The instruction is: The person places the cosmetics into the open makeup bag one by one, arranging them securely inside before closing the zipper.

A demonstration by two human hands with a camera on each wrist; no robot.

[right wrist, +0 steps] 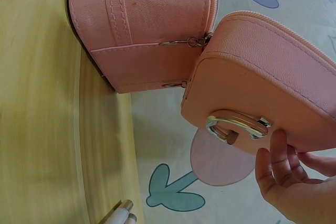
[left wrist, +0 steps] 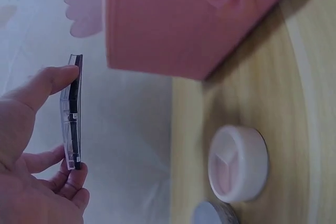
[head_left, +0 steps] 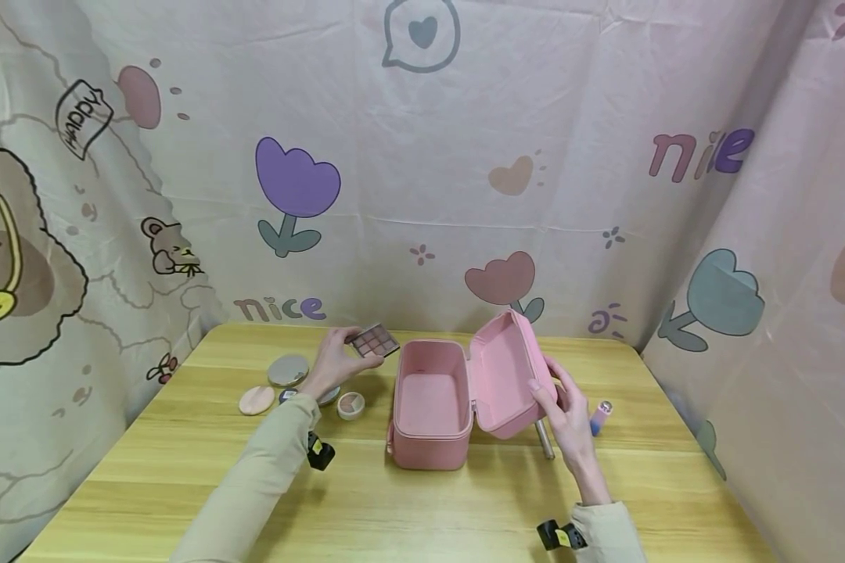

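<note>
My left hand [head_left: 338,363] pinches an eyeshadow palette [head_left: 376,342] by its edges, above the table and left of the pink cosmetic case [head_left: 431,452]. Seen edge-on in the left wrist view, the palette [left wrist: 72,113] has the thumb at one end and fingertips at the other. The case stands unzipped, and its bare inside shows. On its right side the hinged lid [head_left: 508,379] is swung out, held at its outer edge by my right hand [head_left: 570,422]. In the right wrist view, fingers touch the lid's top beside a gold-toned handle [right wrist: 239,123].
Left of the case lie a small round three-colour pot [head_left: 350,406], a pink powder puff [head_left: 257,400] and a round silver compact [head_left: 288,369], with other items partly behind the left wrist. To the right are a silver tube [head_left: 544,440] and a pink-and-blue tube [head_left: 601,417]. A printed curtain [head_left: 408,156] hangs behind.
</note>
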